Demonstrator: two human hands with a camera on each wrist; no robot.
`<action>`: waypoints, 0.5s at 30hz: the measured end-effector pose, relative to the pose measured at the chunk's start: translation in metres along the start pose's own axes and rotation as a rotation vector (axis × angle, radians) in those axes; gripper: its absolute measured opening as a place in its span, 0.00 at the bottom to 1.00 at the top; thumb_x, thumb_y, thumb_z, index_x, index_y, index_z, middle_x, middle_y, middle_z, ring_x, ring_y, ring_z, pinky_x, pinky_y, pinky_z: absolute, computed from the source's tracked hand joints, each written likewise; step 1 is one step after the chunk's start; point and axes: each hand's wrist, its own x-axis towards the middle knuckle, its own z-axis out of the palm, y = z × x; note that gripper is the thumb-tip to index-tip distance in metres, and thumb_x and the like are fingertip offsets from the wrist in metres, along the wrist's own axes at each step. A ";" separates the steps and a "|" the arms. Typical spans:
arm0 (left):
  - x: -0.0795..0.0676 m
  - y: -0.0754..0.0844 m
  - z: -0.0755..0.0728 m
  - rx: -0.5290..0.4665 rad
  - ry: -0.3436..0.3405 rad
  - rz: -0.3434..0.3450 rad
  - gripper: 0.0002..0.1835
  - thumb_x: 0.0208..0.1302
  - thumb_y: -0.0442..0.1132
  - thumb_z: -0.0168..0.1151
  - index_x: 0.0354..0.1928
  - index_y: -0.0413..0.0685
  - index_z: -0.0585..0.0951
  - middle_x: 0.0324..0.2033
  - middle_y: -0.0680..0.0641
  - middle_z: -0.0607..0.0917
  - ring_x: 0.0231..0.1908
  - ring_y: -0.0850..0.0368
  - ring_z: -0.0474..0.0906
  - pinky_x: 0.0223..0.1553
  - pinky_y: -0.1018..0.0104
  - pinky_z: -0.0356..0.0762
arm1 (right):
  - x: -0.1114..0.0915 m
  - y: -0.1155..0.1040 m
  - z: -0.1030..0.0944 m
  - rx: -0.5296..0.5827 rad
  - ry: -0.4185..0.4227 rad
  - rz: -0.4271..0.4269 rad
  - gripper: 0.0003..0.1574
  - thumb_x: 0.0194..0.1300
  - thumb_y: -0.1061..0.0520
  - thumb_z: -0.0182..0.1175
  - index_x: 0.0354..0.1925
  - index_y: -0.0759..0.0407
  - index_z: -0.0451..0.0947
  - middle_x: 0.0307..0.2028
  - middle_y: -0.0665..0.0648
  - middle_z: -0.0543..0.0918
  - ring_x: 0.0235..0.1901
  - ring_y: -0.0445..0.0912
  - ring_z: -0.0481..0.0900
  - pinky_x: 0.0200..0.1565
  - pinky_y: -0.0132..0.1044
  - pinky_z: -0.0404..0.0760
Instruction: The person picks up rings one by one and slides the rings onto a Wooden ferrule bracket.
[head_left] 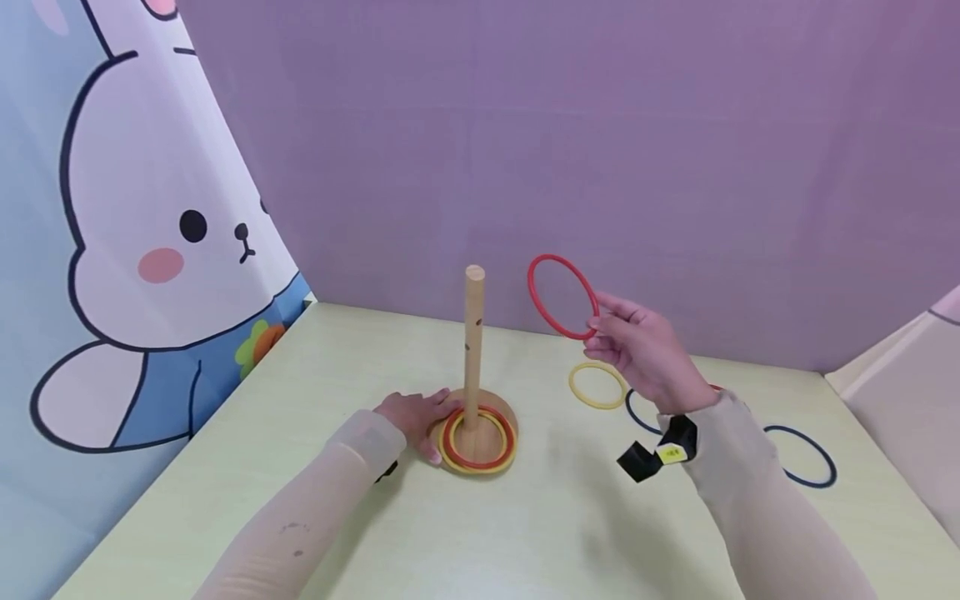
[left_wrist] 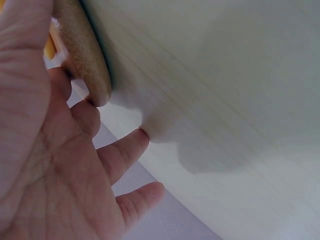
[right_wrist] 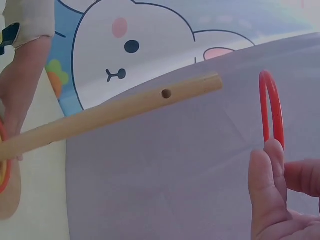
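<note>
A wooden ring-toss stand has an upright peg point(head_left: 473, 350) on a round base point(head_left: 492, 402). Around the peg's foot lie a red ring point(head_left: 514, 442) and a yellow ring point(head_left: 477, 472). My left hand point(head_left: 408, 418) holds the base's left edge, thumb on the near side; in the left wrist view the last two fingers stick out past the base edge point(left_wrist: 90, 60). Up to the right of the peg, my right hand point(head_left: 647, 357) pinches another red ring point(head_left: 530, 279) between thumb and fingers. That ring point(right_wrist: 278, 110) is raised and tilted, apart from the peg point(right_wrist: 125, 110).
On the table point(head_left: 540, 533) to the right lie a yellow ring point(head_left: 573, 392) and a dark blue ring point(head_left: 831, 467). Another dark ring point(head_left: 637, 419) and a sliver of red point(head_left: 715, 387) are partly hidden by my right arm. A purple cloth point(head_left: 600, 167) stands behind; a rabbit-print curtain point(head_left: 150, 283) is at left.
</note>
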 end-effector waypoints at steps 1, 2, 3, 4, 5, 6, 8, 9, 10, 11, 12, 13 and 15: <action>0.000 0.000 0.000 -0.001 0.002 0.000 0.49 0.47 0.61 0.72 0.72 0.70 0.60 0.72 0.55 0.58 0.56 0.47 0.75 0.50 0.48 0.74 | 0.000 -0.001 0.002 0.006 0.001 -0.004 0.36 0.71 0.66 0.50 0.72 0.68 0.50 0.28 0.54 0.81 0.23 0.40 0.82 0.37 0.32 0.83; 0.001 0.000 0.001 0.000 0.004 -0.002 0.49 0.47 0.62 0.72 0.72 0.70 0.60 0.72 0.55 0.58 0.56 0.48 0.75 0.50 0.49 0.74 | 0.001 -0.002 0.003 0.010 0.000 -0.009 0.35 0.71 0.66 0.50 0.72 0.68 0.51 0.28 0.54 0.80 0.23 0.40 0.82 0.37 0.32 0.83; 0.001 0.000 0.001 0.003 0.004 -0.003 0.49 0.47 0.62 0.72 0.72 0.70 0.60 0.72 0.55 0.58 0.56 0.48 0.75 0.50 0.48 0.74 | 0.002 -0.003 0.004 0.017 -0.001 -0.013 0.36 0.71 0.66 0.50 0.72 0.68 0.51 0.29 0.55 0.80 0.23 0.40 0.82 0.37 0.32 0.83; 0.002 0.000 0.001 0.005 0.004 -0.005 0.49 0.47 0.62 0.72 0.72 0.70 0.60 0.72 0.55 0.58 0.56 0.48 0.75 0.50 0.48 0.74 | 0.003 -0.004 0.006 0.022 -0.001 -0.017 0.36 0.71 0.66 0.50 0.72 0.67 0.51 0.29 0.55 0.80 0.23 0.40 0.82 0.37 0.32 0.83; 0.002 0.000 0.001 0.006 0.004 -0.005 0.49 0.47 0.62 0.72 0.72 0.70 0.59 0.72 0.55 0.58 0.56 0.48 0.74 0.51 0.48 0.74 | 0.003 -0.005 0.008 0.026 -0.001 -0.018 0.36 0.71 0.66 0.50 0.72 0.67 0.51 0.30 0.55 0.79 0.23 0.40 0.82 0.37 0.32 0.83; 0.002 0.000 0.001 0.008 0.004 -0.007 0.49 0.47 0.62 0.71 0.72 0.70 0.59 0.72 0.55 0.58 0.57 0.48 0.74 0.51 0.48 0.74 | 0.003 -0.005 0.010 0.032 -0.001 -0.022 0.36 0.71 0.66 0.50 0.72 0.67 0.50 0.31 0.55 0.79 0.23 0.40 0.82 0.38 0.32 0.83; 0.003 0.000 0.000 0.008 0.002 -0.011 0.49 0.47 0.62 0.71 0.72 0.71 0.59 0.72 0.56 0.58 0.57 0.48 0.74 0.52 0.48 0.73 | 0.004 -0.007 0.014 0.046 -0.004 -0.027 0.37 0.70 0.66 0.51 0.72 0.67 0.50 0.32 0.55 0.79 0.24 0.40 0.82 0.38 0.32 0.82; 0.003 0.001 0.000 0.007 0.001 -0.013 0.49 0.47 0.62 0.71 0.72 0.71 0.59 0.72 0.56 0.58 0.57 0.48 0.74 0.52 0.48 0.73 | 0.005 -0.007 0.017 0.056 -0.005 -0.028 0.37 0.70 0.66 0.51 0.73 0.67 0.50 0.33 0.55 0.79 0.24 0.40 0.82 0.38 0.32 0.82; 0.003 0.001 0.000 0.005 0.000 -0.016 0.49 0.47 0.62 0.71 0.72 0.71 0.59 0.72 0.56 0.58 0.58 0.48 0.73 0.52 0.48 0.73 | 0.005 -0.007 0.020 0.067 -0.005 -0.031 0.37 0.70 0.66 0.51 0.72 0.67 0.50 0.33 0.55 0.80 0.24 0.40 0.82 0.38 0.32 0.82; 0.004 0.001 0.000 0.005 -0.001 -0.017 0.49 0.47 0.62 0.71 0.72 0.71 0.59 0.72 0.56 0.58 0.58 0.48 0.74 0.52 0.48 0.73 | 0.006 -0.008 0.023 0.073 -0.006 -0.034 0.36 0.71 0.67 0.50 0.72 0.67 0.50 0.32 0.55 0.80 0.24 0.40 0.82 0.38 0.32 0.82; 0.004 0.001 0.000 0.003 -0.001 -0.020 0.49 0.47 0.62 0.71 0.72 0.71 0.59 0.72 0.56 0.58 0.58 0.48 0.73 0.52 0.49 0.73 | 0.007 -0.008 0.026 0.078 -0.005 -0.039 0.36 0.71 0.67 0.50 0.72 0.67 0.50 0.32 0.55 0.80 0.23 0.40 0.82 0.38 0.32 0.82; 0.004 0.001 0.000 0.001 -0.001 -0.021 0.49 0.47 0.62 0.71 0.72 0.71 0.59 0.72 0.56 0.58 0.58 0.48 0.73 0.52 0.48 0.73 | 0.008 -0.007 0.029 0.080 -0.005 -0.046 0.36 0.71 0.67 0.50 0.72 0.66 0.50 0.31 0.55 0.80 0.23 0.40 0.82 0.38 0.32 0.82; 0.005 0.001 0.000 -0.001 0.002 -0.020 0.49 0.47 0.62 0.71 0.72 0.71 0.59 0.72 0.56 0.58 0.57 0.48 0.74 0.52 0.48 0.73 | 0.010 -0.007 0.034 0.074 0.003 -0.064 0.36 0.71 0.68 0.50 0.72 0.66 0.51 0.30 0.54 0.79 0.23 0.40 0.82 0.38 0.32 0.82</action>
